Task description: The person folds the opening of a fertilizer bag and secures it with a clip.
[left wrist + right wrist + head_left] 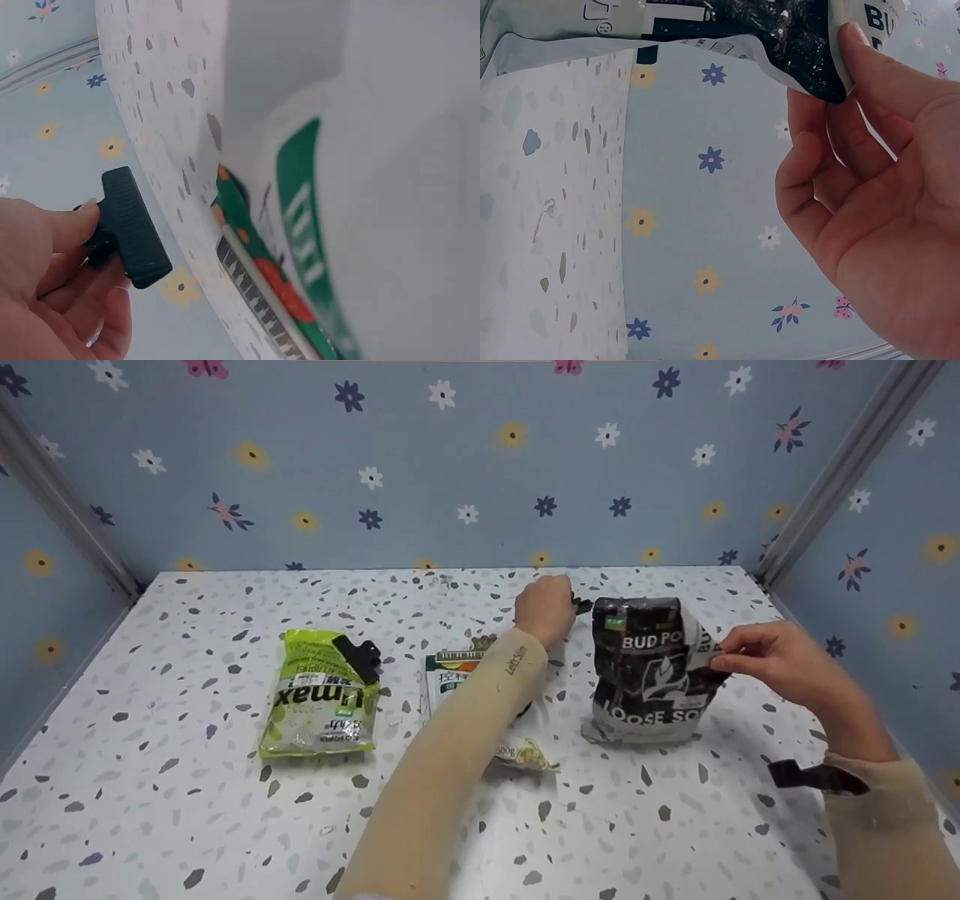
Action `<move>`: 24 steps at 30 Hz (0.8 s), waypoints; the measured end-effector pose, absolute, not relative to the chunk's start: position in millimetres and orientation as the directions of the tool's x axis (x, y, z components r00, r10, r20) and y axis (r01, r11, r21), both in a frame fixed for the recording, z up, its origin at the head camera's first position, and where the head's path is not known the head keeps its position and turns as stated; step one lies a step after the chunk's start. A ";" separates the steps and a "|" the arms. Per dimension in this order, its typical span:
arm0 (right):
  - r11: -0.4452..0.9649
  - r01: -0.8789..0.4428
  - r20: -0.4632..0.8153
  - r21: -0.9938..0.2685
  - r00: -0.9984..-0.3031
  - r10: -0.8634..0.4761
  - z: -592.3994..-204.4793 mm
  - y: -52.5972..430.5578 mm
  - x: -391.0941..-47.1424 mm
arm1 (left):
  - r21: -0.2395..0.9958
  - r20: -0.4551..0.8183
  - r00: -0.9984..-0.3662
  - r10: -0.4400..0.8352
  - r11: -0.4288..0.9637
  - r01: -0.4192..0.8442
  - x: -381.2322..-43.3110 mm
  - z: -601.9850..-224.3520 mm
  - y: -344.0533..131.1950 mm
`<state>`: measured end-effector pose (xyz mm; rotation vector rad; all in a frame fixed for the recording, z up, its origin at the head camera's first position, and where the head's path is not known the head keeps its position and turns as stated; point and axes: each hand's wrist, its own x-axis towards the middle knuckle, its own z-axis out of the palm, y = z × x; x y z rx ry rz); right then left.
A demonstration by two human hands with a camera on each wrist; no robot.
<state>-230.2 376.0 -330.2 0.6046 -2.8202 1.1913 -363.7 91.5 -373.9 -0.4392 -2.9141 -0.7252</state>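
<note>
My left hand [544, 607] pinches a black bag clip [131, 229] between thumb and fingers, out over the back of the table. Just right of it, a black-and-white bag [645, 675] printed "LOOSE SO" stands on the table with its upper right corner folded over. Thumb and fingertips of my right hand [780, 667] pinch that folded corner, also seen close up in the right wrist view. Beneath my left forearm lies a white and green bag [448, 678], partly hidden, with a striped strip along its top edge.
On the left lies a lime-green bag [319, 712] with another black clip [360, 658] on its upper right corner. The speckled white table [187, 810] is enclosed by blue flowered panels [420, 457] at the back and sides.
</note>
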 end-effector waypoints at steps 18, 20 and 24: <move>0.631 -0.373 0.164 -0.681 -0.917 -0.365 -334.2 374.4 -231.9 | 0.808 0.138 -0.947 0.291 0.520 0.277 -343.2 -313.9 56.8; 0.626 -0.371 0.164 -0.686 -0.917 -0.364 -333.3 375.2 -231.5 | 0.826 0.160 -0.947 0.279 0.487 0.284 -338.7 -301.5 56.5; 0.637 -0.369 0.169 -0.677 -0.920 -0.354 -331.2 377.4 -231.8 | 0.831 0.206 -0.932 0.298 0.449 0.328 -327.5 -276.9 59.8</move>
